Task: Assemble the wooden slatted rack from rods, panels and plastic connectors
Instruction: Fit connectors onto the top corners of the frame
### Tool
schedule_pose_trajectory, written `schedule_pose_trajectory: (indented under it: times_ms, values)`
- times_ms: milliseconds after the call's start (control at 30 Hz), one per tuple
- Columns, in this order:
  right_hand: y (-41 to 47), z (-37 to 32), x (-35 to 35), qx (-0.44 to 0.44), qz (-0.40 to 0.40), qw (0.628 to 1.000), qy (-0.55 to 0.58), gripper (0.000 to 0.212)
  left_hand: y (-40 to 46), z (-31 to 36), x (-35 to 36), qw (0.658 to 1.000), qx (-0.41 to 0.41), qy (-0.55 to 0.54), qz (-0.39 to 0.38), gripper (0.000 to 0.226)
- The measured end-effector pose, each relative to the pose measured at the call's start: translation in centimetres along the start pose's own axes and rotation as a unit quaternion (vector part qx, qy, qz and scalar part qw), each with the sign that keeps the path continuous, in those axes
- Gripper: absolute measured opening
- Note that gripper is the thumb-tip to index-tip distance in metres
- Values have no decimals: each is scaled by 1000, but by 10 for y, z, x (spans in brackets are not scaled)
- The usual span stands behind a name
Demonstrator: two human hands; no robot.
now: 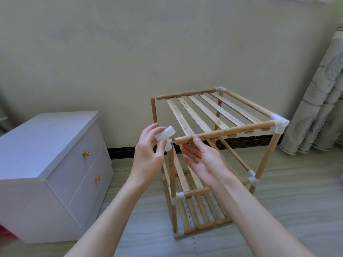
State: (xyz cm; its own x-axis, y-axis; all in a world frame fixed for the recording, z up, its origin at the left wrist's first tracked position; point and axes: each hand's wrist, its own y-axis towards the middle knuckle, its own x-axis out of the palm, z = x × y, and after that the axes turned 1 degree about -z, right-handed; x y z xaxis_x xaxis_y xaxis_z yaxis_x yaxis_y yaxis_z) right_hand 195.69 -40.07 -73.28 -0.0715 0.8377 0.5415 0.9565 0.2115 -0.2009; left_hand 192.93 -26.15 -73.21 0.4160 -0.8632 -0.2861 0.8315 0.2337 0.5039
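A white plastic connector (165, 136) was pinched in the left hand (148, 151), just left of the front rod's (222, 132) bare end; that rod, running rightward, was steadied underneath by the right hand's (202, 158) relaxed, straight fingers.

Beside the pale wooden rack (213, 115) with white plastic connectors (279, 123) stands a white cabinet (46, 164) with amber knobs (85, 153); behind it, a beige wall (130, 52), dark patterned baseboard (122, 154), and grey leaf-print curtain (319, 93).
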Motion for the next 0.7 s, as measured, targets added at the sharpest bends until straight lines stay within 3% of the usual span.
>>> schedule_pose_trajectory:
  times_ms: [333, 700]
  values:
    - [5, -4, 3, -27, -17, 998, 62, 18, 9, -13, -4, 994, 12, 98, -40, 29]
    - [8, -15, 8, -25, -2, 995, 96, 13, 24, 3, -4, 999, 32, 0, -44, 30]
